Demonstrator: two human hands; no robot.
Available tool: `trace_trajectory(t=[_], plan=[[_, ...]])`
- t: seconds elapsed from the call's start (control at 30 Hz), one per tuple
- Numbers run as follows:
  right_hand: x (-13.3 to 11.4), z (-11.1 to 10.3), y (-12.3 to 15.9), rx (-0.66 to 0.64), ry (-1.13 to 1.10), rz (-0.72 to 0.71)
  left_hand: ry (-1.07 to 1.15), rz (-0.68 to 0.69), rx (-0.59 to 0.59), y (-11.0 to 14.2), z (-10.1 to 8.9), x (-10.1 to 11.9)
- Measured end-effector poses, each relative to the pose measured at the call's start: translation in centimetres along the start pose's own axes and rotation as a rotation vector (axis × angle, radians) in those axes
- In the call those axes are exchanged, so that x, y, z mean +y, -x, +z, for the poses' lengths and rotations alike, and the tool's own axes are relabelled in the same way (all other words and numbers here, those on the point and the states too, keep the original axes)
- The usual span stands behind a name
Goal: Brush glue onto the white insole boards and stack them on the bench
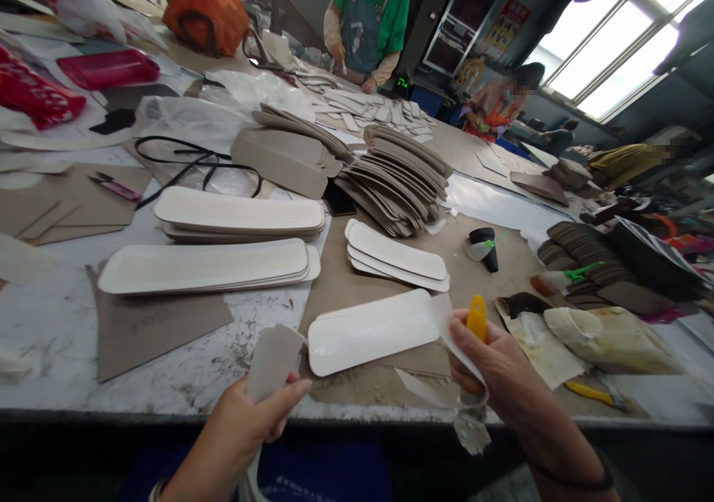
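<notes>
My left hand (245, 424) is closed on a small grey card piece (273, 357) held upright at the table's front edge. My right hand (496, 372) grips a brush with a yellow handle (477, 317) and also pinches a thin white strip (454, 338). That strip runs from the end of a long white rounded piece (371, 331) lying flat on brown card just ahead of both hands.
Stacks of long white pieces (206, 264) lie at the left, a smaller stack (399, 258) in the middle, fanned grey pieces (399, 178) behind. Glue bottles (484, 248), dark stacks (585, 264) and a stained cloth (602, 338) sit at the right. Other people (368, 18) work at the far end.
</notes>
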State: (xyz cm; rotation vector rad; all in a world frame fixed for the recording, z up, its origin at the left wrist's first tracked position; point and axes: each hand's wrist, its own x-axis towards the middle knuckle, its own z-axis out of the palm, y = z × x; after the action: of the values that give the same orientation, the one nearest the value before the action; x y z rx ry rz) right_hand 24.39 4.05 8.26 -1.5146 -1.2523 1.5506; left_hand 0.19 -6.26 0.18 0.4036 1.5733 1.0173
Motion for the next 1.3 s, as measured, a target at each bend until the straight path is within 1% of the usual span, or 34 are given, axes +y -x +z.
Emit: trace_trajectory(t=[0.07,0.17,0.2,0.27,0.4,0.53,0.6,0.77,1.0,1.07,1.13,1.17,1.23,1.3], plan=[[-0.1,0.8,-0.9,-0.176,0.262,-0.014,-0.021,-0.024,-0.017,-0.7,0.1,0.9],[-0.1,3.5,-2.7,-0.456,0.587,-0.102,-0.042,-0.072,-0.083,-1.2,0.5,2.1],[-0.2,4.5,-3.4,-0.519,0.673,-0.126,-0.043,-0.078,-0.102,-1.3,0.6,2.4],[-0.4,6.3,-4.6,-0.587,0.821,-0.156,-0.048,-0.087,-0.122,-1.5,0.8,2.8],[-0.7,8.6,-6.2,-0.618,1.044,-0.188,-0.066,-0.111,-0.124,-1.8,0.8,3.2],[-0.8,9.7,-6.8,-0.636,1.271,-0.234,-0.062,-0.132,-0.132,-2.0,0.8,3.3],[-0.7,10.0,-6.9,-0.64,1.35,-0.276,-0.06,-0.148,-0.131,-2.1,0.7,3.2],[-0.4,10.2,-6.9,-0.636,1.453,-0.365,-0.071,-0.154,-0.121,-2.3,0.8,3.4],[0.3,10.8,-6.8,-0.615,1.485,-0.433,-0.117,-0.111,-0.055,-2.8,1.7,3.3],[0.5,10.6,-6.5,-0.601,1.486,-0.451,-0.137,-0.095,-0.034,-2.9,1.8,3.1],[0.5,9.4,-6.2,-0.595,1.503,-0.442,-0.151,-0.074,-0.032,-2.9,1.8,2.7],[0.4,8.4,-6.0,-0.591,1.514,-0.415,-0.152,-0.068,-0.033,-2.8,1.7,2.6],[0.1,5.5,-5.6,-0.539,1.531,-0.314,-0.149,-0.064,-0.025,-2.8,1.5,2.2],[0.0,2.2,-5.2,-0.412,1.515,-0.208,-0.154,-0.057,-0.013,-2.8,1.3,2.0]])
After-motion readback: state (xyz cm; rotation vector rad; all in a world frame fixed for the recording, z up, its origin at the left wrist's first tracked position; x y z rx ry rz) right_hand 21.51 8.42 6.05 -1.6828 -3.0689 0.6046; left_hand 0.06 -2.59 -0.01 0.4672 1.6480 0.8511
